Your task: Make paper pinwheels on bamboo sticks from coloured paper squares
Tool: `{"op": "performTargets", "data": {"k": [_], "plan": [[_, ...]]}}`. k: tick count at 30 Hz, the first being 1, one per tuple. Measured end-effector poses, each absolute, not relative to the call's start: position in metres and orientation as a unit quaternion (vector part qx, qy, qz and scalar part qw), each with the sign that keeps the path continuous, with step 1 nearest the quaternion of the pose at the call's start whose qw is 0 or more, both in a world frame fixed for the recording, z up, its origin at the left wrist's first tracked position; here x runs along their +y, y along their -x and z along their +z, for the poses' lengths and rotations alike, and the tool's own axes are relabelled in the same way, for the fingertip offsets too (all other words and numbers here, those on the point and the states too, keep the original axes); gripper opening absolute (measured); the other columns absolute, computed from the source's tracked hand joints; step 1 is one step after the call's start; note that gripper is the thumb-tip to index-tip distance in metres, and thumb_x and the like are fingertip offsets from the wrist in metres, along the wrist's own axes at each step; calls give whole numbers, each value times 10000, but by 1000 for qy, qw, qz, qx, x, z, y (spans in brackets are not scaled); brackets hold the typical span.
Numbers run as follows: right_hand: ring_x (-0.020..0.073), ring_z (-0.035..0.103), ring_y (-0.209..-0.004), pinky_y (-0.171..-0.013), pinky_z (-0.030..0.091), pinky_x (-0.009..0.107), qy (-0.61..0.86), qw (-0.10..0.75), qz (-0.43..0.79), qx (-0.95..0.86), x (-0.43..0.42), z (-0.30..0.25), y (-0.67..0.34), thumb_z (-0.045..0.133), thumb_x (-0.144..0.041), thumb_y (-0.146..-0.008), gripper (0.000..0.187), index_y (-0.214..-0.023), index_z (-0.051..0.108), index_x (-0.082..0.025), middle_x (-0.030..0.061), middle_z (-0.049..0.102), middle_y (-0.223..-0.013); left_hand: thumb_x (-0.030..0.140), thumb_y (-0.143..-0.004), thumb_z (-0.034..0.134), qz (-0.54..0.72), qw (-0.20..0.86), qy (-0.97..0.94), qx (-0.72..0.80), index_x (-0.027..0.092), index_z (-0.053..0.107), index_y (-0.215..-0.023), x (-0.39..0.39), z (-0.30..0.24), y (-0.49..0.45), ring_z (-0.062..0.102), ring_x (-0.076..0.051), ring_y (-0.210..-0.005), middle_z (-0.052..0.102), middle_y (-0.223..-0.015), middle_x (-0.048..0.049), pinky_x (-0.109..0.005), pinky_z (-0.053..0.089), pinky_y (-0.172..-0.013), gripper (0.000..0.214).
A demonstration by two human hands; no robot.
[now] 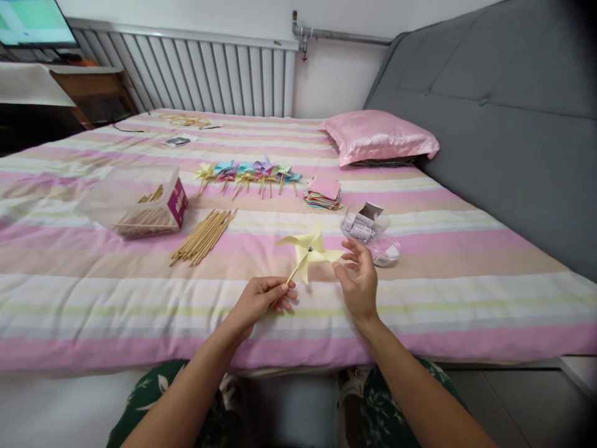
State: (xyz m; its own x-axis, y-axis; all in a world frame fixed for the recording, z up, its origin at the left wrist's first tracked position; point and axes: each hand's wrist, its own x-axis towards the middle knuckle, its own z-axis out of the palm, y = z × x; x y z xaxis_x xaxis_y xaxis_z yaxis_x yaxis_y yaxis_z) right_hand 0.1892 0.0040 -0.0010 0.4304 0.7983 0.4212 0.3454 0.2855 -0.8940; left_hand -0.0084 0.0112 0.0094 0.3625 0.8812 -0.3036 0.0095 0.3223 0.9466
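Observation:
A pale yellow paper pinwheel [316, 255] on a thin wooden stick is held up over the near side of the bed. My left hand [265, 297] pinches the stick below the vanes. Beside the right-hand vane is my right hand [359, 277], fingers apart and curved, its fingertips at or very near the vane tip; contact cannot be made out. A silver pin head marks the pinwheel's centre. Beyond it lie several finished pinwheels [247, 171] in mixed colours. A stack of coloured paper squares [323, 191] sits to their right.
Loose wooden sticks [204, 238] lie at left, next to a clear plastic box [125, 205] holding more sticks. Small clear containers [366, 224] stand near my right hand. Farther back are a pink pillow [380, 137], a grey headboard [494, 118] and a radiator [209, 71].

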Motion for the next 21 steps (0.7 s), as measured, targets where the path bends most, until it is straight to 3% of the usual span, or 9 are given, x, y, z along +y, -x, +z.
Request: {"op": "performTargets", "data": {"k": [5, 12, 17, 21], "plan": [[255, 470, -1139, -963, 352, 448, 563, 541, 52, -623, 1, 8, -194, 493, -244, -786, 379, -1153, 571, -197, 90, 551, -1219, 350, -723, 675, 319, 667, -487, 465, 91, 694, -901, 11, 9, 8, 599, -114, -567, 716, -800, -103, -217, 411, -536, 315], [252, 480, -1091, -944, 352, 450, 569, 510, 37, -644, -4, 6, -189, 407, -264, -850, 315, -1006, 672, -197, 76, 583, -1189, 357, -709, 688, 332, 664, -483, 464, 89, 694, -900, 11, 9, 8, 591, -117, -559, 717, -786, -106, -222, 415, -541, 329], [246, 505, -1043, -910, 366, 431, 550, 511, 93, -654, -6, 3, -184, 420, -272, -865, 292, -919, 700, -208, 62, 654, -1072, 359, -721, 676, 324, 665, -491, 460, 85, 693, -913, 12, 8, 9, 594, -113, -555, 718, -802, -111, -222, 426, -550, 335], [230, 570, -947, -852, 415, 383, 553, 567, 246, -559, -1, -1, -183, 534, -330, -826, 226, -933, 670, -185, 63, 678, -969, 375, -737, 657, 302, 662, -511, 457, 84, 690, -914, 12, 6, 9, 599, -114, -575, 714, -803, -108, -213, 421, -549, 342]]}}
